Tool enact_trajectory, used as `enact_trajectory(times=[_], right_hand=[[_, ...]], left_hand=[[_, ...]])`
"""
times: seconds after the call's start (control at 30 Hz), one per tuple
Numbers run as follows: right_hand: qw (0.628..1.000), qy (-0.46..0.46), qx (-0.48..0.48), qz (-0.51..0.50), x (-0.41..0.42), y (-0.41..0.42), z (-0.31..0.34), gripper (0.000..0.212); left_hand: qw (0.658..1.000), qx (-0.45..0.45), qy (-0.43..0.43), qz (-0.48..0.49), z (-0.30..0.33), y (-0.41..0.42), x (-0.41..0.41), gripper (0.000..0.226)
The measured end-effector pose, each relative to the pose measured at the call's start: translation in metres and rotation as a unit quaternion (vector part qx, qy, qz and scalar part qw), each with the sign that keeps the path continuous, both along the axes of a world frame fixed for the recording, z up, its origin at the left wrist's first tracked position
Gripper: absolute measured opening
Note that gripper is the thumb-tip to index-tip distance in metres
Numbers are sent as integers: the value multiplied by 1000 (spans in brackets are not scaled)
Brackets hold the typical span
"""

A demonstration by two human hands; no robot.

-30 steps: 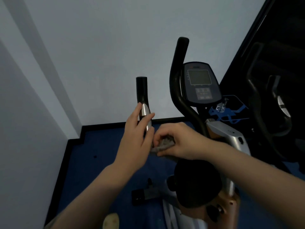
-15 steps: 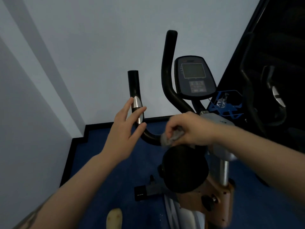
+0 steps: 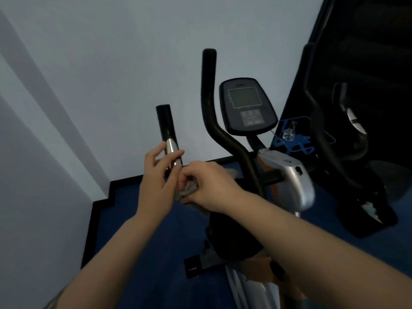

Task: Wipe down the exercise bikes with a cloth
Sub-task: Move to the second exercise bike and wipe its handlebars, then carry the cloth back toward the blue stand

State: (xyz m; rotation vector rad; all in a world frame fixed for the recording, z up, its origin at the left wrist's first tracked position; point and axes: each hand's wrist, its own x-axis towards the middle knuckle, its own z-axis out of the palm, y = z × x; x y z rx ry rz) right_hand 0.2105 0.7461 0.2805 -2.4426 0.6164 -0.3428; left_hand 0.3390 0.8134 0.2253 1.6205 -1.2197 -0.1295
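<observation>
Two bare forearms, perhaps an olive sleeve edge (image 3: 52,303) lower left.

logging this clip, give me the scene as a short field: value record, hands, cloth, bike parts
left hand: fingers straight, resting against the left handlebar at its silver band
right hand: grips the grey cloth
cloth position: bunched between the two hands, below the silver band
right handlebar: untouched
console: screen dark
floor: blue

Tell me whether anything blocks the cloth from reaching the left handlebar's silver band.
The left hand does: its fingers lie against the black left handlebar at the silver band, between it and the grey cloth gripped by the right hand.
</observation>
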Motion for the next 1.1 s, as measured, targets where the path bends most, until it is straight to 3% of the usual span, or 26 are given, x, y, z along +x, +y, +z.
enact_trajectory(times=[0.17,0.4,0.67,0.83,1.0,1.1], right_hand=[[995,-48,1,-92,13,15,-6,21],[969,-118,41,-212,43,24,-9,25],[908,-193,58,-366,62,61,-3,19],[869,-207,37,-448,23,122,-16,25],[846,-157,4,-510,-26,194,-17,27],[810,-120,-8,-574,-61,234,-20,27]], left_hand=[[999,19,37,-16,13,-3,19,53],[997,20,59,-44,25,4,47,32],[983,24,25,-179,40,37,66,33],[954,38,-10,-296,34,59,61,28],[912,68,-11,-404,26,85,19,23],[879,84,-33,-468,20,107,-21,23]])
